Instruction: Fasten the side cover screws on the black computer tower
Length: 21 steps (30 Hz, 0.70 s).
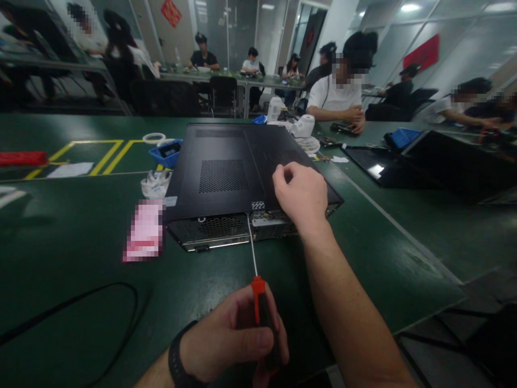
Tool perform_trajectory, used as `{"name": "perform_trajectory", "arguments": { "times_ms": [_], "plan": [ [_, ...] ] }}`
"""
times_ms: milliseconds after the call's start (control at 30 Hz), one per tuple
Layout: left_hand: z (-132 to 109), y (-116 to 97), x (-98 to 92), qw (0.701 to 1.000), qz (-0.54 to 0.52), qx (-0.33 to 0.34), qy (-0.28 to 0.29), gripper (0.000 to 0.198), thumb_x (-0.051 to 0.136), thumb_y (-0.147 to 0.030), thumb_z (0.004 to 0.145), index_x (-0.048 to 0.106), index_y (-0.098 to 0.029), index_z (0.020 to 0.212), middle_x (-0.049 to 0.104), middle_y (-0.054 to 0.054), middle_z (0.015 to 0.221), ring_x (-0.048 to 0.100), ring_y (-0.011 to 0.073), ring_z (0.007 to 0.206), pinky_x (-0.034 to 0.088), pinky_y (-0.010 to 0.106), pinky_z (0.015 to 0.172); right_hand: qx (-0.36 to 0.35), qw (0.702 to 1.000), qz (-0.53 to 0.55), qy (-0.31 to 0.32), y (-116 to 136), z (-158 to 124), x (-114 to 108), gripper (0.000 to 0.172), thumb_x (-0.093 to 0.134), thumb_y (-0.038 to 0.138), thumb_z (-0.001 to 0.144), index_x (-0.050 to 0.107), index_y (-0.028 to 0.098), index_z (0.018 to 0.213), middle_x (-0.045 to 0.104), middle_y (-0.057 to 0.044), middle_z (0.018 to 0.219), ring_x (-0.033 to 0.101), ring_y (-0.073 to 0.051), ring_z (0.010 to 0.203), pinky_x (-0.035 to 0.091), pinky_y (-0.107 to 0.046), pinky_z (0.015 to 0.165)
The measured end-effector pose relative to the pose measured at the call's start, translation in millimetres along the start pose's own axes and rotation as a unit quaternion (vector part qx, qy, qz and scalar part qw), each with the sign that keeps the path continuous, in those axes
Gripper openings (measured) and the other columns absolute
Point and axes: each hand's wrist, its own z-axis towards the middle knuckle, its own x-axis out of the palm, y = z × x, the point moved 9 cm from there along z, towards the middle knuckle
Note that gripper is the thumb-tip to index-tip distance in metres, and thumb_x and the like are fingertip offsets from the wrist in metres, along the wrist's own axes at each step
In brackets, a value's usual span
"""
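A black desktop computer case [226,161] lies flat on the green table, its rear side towards me. In my left hand [238,328] I hold a screwdriver [258,302] with a red and black handle. Its long thin shaft points away from me, and the tip meets the case's rear edge near a small patterned sticker [258,205]. Over the right part of the case's top panel is my right hand [301,194], its fingers curled and closed. Whatever those fingers may hold is hidden.
Left of the case are a blue tray [166,153], crumpled clear plastic [155,184] and a pink packet [144,231]. A black cable [81,300] loops at front left. White fans [304,126] stand behind the case; a flat screen [379,166] lies right. A person [339,97] sits opposite.
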Motion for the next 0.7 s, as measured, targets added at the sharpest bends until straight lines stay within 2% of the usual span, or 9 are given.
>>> {"name": "perform_trajectory", "arguments": {
  "times_ms": [167, 333, 533, 700],
  "plan": [
    [0.5, 1.8, -1.1, 1.0, -0.002, -0.011, 0.001, 0.036, 0.083, -0.035, 0.081, 0.06, -0.016, 0.101, 0.074, 0.005, 0.084, 0.06, 0.0066, 0.051, 0.051, 0.016, 0.048, -0.008, 1.0, 0.003, -0.004, 1.5, -0.4, -0.7, 0.038, 0.045, 0.042, 0.097, 0.075, 0.021, 0.086, 0.077, -0.009, 0.085, 0.067, -0.023, 0.08, 0.039, -0.034, 0.07],
    [-1.9, 1.2, -1.3, 0.999, -0.003, -0.041, -0.017, 0.039, 0.083, -0.036, 0.079, 0.068, -0.011, 0.104, 0.074, 0.009, 0.087, 0.066, 0.0094, 0.062, 0.054, 0.017, 0.056, -0.005, 1.0, 0.002, -0.002, 1.1, 0.0, -0.7, 0.038, 0.045, 0.042, 0.097, 0.075, 0.021, 0.085, 0.077, -0.009, 0.086, 0.067, -0.023, 0.08, 0.038, -0.034, 0.07],
    [-1.0, -2.0, -1.6, 1.0, 0.013, 0.014, -0.001, 0.028, 0.077, -0.034, 0.085, 0.063, -0.013, 0.097, 0.068, 0.005, 0.082, 0.058, 0.0065, 0.055, 0.049, 0.015, 0.046, -0.009, 1.0, -0.002, -0.006, 1.1, -0.1, -0.7, 0.04, 0.044, 0.042, 0.097, 0.075, 0.021, 0.087, 0.077, -0.01, 0.087, 0.066, -0.023, 0.08, 0.039, -0.034, 0.07],
    [0.5, 0.0, 1.7, 0.999, -0.02, 0.017, 0.024, 0.029, 0.075, -0.034, 0.088, 0.057, -0.018, 0.103, 0.073, 0.006, 0.083, 0.062, 0.0074, 0.054, 0.053, 0.016, 0.05, -0.001, 1.0, 0.0, 0.002, 0.0, -0.2, -0.4, 0.039, 0.044, 0.042, 0.097, 0.075, 0.02, 0.086, 0.076, -0.01, 0.087, 0.066, -0.023, 0.08, 0.04, -0.035, 0.07]
  ]
}}
